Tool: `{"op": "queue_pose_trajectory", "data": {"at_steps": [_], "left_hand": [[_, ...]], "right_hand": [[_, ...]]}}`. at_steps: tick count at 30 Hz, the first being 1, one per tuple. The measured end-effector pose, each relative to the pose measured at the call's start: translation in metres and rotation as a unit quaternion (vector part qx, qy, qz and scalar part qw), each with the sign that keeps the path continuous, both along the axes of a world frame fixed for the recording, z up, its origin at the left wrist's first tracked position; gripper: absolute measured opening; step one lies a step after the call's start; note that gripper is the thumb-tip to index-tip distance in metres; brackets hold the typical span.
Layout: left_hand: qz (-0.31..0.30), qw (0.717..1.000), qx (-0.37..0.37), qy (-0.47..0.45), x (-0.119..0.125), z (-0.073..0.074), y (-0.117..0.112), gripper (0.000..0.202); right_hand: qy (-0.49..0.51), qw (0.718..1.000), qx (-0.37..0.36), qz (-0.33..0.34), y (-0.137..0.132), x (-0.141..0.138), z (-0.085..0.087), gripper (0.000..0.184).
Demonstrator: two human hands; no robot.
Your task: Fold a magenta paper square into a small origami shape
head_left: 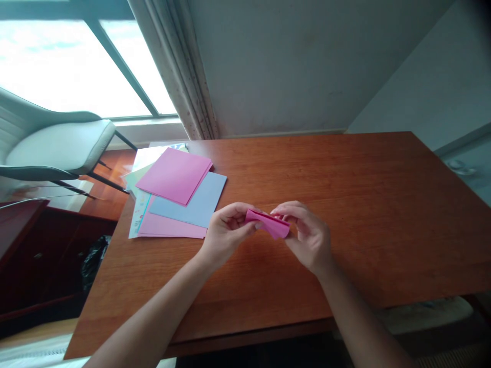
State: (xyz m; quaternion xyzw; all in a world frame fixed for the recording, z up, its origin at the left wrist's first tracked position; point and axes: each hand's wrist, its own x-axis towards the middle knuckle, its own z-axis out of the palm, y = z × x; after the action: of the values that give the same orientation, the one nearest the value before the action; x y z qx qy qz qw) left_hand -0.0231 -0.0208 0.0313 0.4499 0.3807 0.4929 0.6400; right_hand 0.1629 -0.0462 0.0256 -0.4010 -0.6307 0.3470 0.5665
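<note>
Between my two hands, above the wooden table (368, 204), is a small folded piece of pink paper (273, 227). My left hand (229, 229) pinches its left end, thumb in front and fingers behind. At the right end, my right hand (307, 232) is closed around the paper's edge, with the fingers curled over the top. Several folds show along the upper side of the paper. Parts of the right fingertips are hidden behind it.
Left on the table lies a loose pile: pink sheets (174, 176) on top, a light blue sheet (192, 204) and paler pink paper (164, 225) below. Beyond the table's left edge stand a pale chair (61, 145) and a dark red cabinet (42, 255). A curtain (180, 66) hangs by the window.
</note>
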Motion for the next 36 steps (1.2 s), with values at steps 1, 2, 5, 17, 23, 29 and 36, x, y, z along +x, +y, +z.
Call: {"op": "queue_pose_trajectory", "data": {"at_steps": [1, 2, 5, 17, 23, 29, 36], "left_hand": [[0.011, 1.0, 0.0, 0.006, 0.0, -0.001, 0.0, 0.024], [0.02, 1.0, 0.0, 0.012, 0.0, -0.001, 0.0, 0.025], [0.035, 0.999, 0.001, 0.028, 0.001, -0.002, -0.001, 0.024], [0.051, 0.998, 0.033, 0.035, 0.005, -0.01, -0.003, 0.021], [0.029, 0.999, -0.01, -0.032, 0.007, -0.013, -0.004, 0.024], [0.013, 0.998, -0.018, -0.053, 0.008, -0.012, -0.006, 0.022], [0.022, 0.999, 0.006, -0.028, 0.01, -0.008, -0.007, 0.018]], "right_hand": [[0.007, 1.0, 0.001, -0.008, 0.0, 0.0, 0.0, 0.025], [0.013, 1.0, 0.002, -0.019, -0.001, 0.0, 0.001, 0.025], [0.003, 0.998, 0.022, -0.061, -0.003, -0.001, 0.003, 0.02], [-0.121, 0.986, 0.072, -0.088, -0.004, -0.003, 0.003, 0.024], [-0.13, 0.986, 0.06, -0.084, -0.004, -0.004, 0.004, 0.021], [-0.133, 0.986, 0.052, -0.08, -0.007, -0.004, 0.006, 0.018], [-0.124, 0.988, 0.059, -0.069, -0.006, -0.005, 0.007, 0.018]]}}
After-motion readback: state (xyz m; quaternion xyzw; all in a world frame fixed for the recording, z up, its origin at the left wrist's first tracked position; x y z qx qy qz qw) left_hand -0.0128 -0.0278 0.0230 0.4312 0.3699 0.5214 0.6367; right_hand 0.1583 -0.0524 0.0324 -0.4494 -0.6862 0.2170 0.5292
